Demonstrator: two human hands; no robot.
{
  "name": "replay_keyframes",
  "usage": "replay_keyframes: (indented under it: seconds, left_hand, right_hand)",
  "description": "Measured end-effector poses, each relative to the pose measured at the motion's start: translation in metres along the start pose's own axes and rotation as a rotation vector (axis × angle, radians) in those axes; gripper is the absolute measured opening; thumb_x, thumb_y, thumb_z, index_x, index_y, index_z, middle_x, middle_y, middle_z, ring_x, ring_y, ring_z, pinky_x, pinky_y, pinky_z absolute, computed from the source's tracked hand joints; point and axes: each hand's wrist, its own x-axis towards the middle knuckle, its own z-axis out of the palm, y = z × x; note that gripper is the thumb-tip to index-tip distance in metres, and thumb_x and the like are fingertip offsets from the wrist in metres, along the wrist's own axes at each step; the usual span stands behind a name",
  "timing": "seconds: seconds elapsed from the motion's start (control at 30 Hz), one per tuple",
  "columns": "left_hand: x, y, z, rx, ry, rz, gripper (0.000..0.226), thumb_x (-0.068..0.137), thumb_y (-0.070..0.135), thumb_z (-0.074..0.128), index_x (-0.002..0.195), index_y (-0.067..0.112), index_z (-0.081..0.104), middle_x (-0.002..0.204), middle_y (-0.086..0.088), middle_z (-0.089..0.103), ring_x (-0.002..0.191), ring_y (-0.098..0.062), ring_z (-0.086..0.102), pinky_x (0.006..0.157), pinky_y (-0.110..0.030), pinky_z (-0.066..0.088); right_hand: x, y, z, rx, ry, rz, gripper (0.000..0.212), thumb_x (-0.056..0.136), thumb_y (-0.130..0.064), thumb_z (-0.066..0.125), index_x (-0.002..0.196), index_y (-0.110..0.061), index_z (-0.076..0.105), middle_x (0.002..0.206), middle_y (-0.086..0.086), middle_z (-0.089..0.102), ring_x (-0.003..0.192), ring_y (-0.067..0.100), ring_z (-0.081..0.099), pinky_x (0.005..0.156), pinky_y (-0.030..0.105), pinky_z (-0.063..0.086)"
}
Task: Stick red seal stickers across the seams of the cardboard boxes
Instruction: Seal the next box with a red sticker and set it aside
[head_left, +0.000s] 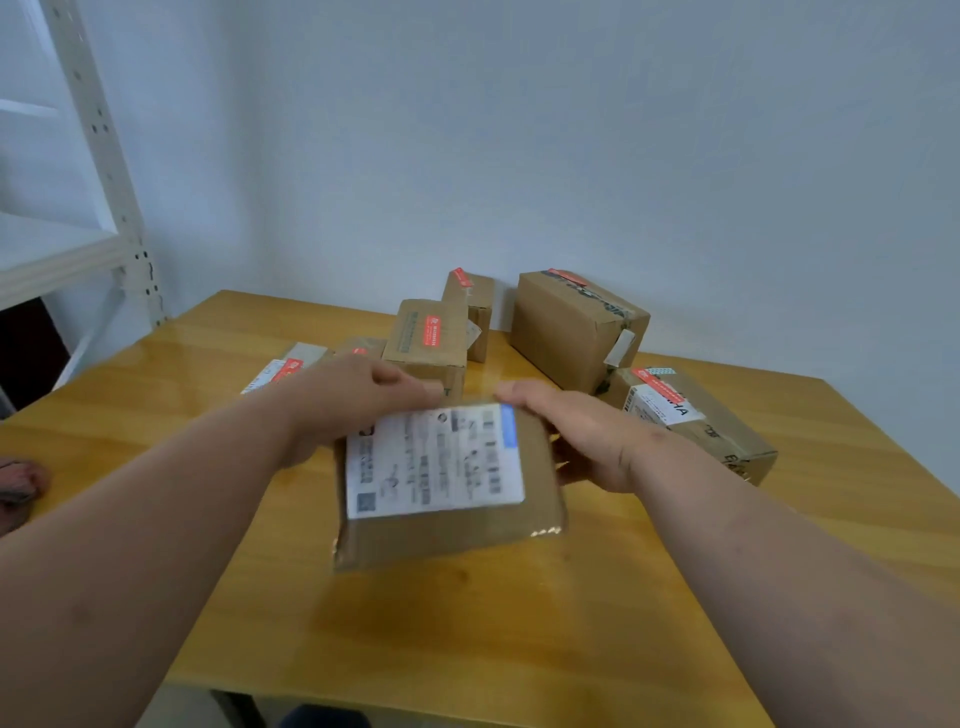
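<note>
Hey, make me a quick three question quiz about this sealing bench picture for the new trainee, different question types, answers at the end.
1. True or false: the box with the white shipping label, held by the left hand and right hand, shows a red seal sticker on its visible faces.
2. Which stands farthest right on the wooden table? A) the tall box B) the low box with a label and red sticker C) the small upright box
3. Fill in: at the left edge, beside the table, stands a white metal ____.

Key: 1 false; 2 B; 3 shelf
</note>
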Motion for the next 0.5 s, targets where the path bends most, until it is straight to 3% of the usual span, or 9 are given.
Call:
replay_keyframes:
  seconds: [0.07, 0.13, 0.23, 0.3, 0.4, 0.5]
  left_hand:
    - [0.003, 0.001, -0.005, -0.204, 0.061, -0.078, 0.029, 0.088, 0.041, 0.067, 0.099, 0.014, 0.071, 0.085, -0.006, 0.077, 0.072, -0.02, 0.073, 0.061, -0.033, 0.055]
    - [0.004, 0.0, -0.005, -0.238, 0.058, -0.112, 0.026, 0.091, 0.034, 0.065, 0.102, 0.011, 0.068, 0.085, -0.009, 0.076, 0.073, -0.022, 0.071, 0.061, -0.035, 0.055]
    - [0.004, -0.001, -0.001, -0.266, 0.078, -0.132, 0.028, 0.091, 0.032, 0.065, 0.103, 0.006, 0.066, 0.084, -0.013, 0.076, 0.077, -0.026, 0.07, 0.078, -0.045, 0.058]
    - [0.004, -0.001, 0.001, -0.267, 0.106, -0.134, 0.029, 0.091, 0.032, 0.067, 0.1, 0.005, 0.067, 0.084, -0.012, 0.076, 0.076, -0.025, 0.069, 0.081, -0.045, 0.056]
    - [0.004, 0.0, 0.002, -0.254, 0.127, -0.12, 0.028, 0.091, 0.032, 0.066, 0.094, 0.004, 0.07, 0.087, -0.01, 0.074, 0.074, -0.023, 0.07, 0.072, -0.039, 0.057]
    - [0.002, 0.0, 0.0, -0.292, 0.107, -0.135, 0.027, 0.093, 0.03, 0.064, 0.1, 0.004, 0.067, 0.085, -0.014, 0.076, 0.085, -0.031, 0.072, 0.085, -0.048, 0.057]
  right_hand:
    - [-0.003, -0.001, -0.008, 0.145, 0.036, 0.111, 0.053, 0.082, -0.074, 0.051, 0.095, -0.027, 0.073, 0.097, 0.007, 0.075, 0.084, 0.022, 0.069, 0.08, 0.036, 0.055]
    - [-0.006, 0.002, -0.013, 0.21, 0.014, 0.214, 0.055, 0.083, -0.077, 0.048, 0.09, -0.028, 0.073, 0.092, 0.005, 0.075, 0.08, 0.024, 0.07, 0.074, 0.036, 0.056]
    - [-0.01, 0.006, -0.014, 0.254, -0.033, 0.319, 0.059, 0.085, -0.077, 0.044, 0.085, -0.024, 0.07, 0.095, 0.01, 0.067, 0.086, 0.031, 0.066, 0.077, 0.044, 0.056]
    - [-0.011, 0.005, -0.014, 0.276, -0.053, 0.348, 0.062, 0.086, -0.077, 0.041, 0.085, -0.021, 0.068, 0.101, 0.013, 0.061, 0.093, 0.034, 0.061, 0.079, 0.046, 0.057]
    - [-0.012, 0.004, -0.014, 0.261, -0.068, 0.351, 0.067, 0.085, -0.08, 0.04, 0.095, -0.02, 0.068, 0.107, 0.016, 0.063, 0.099, 0.036, 0.064, 0.08, 0.05, 0.058]
    - [-0.011, 0.002, -0.016, 0.259, -0.056, 0.317, 0.082, 0.08, -0.082, 0.044, 0.122, -0.015, 0.064, 0.124, 0.019, 0.066, 0.106, 0.037, 0.068, 0.084, 0.055, 0.056]
